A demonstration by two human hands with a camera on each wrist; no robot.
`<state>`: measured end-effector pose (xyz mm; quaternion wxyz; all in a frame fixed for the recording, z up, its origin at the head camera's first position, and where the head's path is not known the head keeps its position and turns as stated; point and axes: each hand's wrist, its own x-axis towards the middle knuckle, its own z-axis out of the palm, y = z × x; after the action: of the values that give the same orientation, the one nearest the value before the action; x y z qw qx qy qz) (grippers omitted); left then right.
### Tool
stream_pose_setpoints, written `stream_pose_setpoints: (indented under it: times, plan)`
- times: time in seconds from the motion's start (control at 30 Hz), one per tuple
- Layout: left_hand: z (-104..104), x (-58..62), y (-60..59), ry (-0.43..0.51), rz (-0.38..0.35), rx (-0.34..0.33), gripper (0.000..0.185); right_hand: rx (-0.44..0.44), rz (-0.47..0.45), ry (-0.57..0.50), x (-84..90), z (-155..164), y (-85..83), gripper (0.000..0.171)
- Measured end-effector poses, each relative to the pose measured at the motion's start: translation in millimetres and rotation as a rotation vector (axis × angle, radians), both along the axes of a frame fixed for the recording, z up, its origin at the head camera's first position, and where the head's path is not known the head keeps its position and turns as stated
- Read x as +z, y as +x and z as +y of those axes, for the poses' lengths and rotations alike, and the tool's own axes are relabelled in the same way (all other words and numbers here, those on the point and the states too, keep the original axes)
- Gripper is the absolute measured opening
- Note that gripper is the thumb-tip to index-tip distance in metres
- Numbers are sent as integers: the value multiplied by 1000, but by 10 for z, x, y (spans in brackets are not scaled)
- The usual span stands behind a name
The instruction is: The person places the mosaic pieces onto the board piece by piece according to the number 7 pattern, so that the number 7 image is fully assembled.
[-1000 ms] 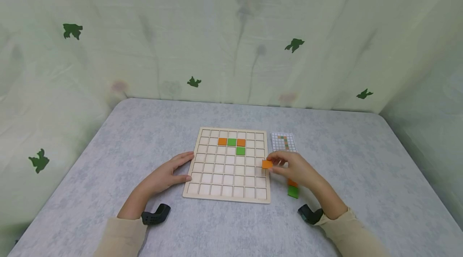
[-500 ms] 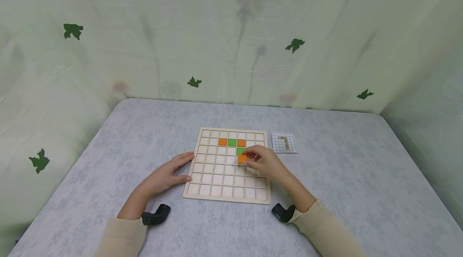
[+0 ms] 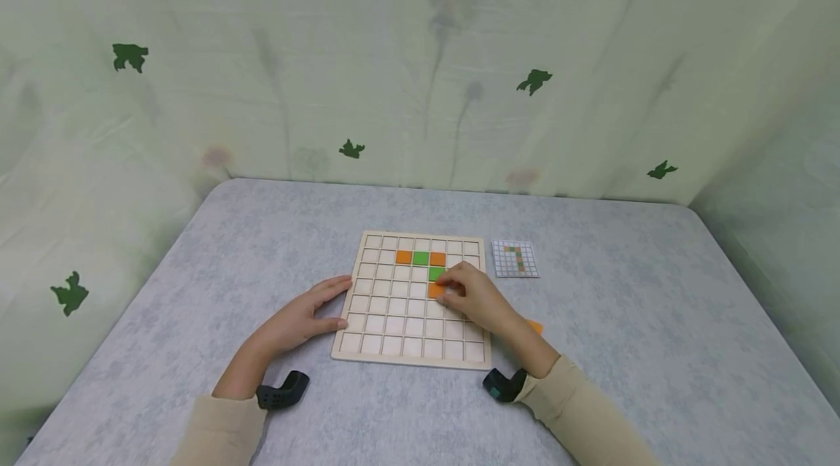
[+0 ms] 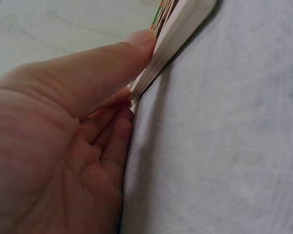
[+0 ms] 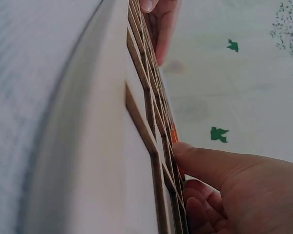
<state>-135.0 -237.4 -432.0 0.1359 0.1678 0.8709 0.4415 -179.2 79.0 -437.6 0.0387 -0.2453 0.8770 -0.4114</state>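
Right now the right hand rests over the square wooden grid board, its fingers pinching a small orange square tile set in the cell directly below a green square tile. Flat against the board's left edge lies the left hand, fingers relaxed and straight, thumb touching the rim. Beside the board's far right corner, a small printed pattern card lies on the grey desk.

Grey table bears wooden grid board, pattern card.
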Motion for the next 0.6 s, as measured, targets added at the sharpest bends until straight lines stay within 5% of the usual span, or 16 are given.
stream_pose_setpoints:
  times: [0.33, 0.6]
  plan:
    - [-3, -19, -9, -9, 9, -7, 72, 13, -43, -55, 127, 95, 2, 34]
    - [3, -7, -8, -23, 17, -8, 72, -22, 38, -66, 411, 468, 167, 41]
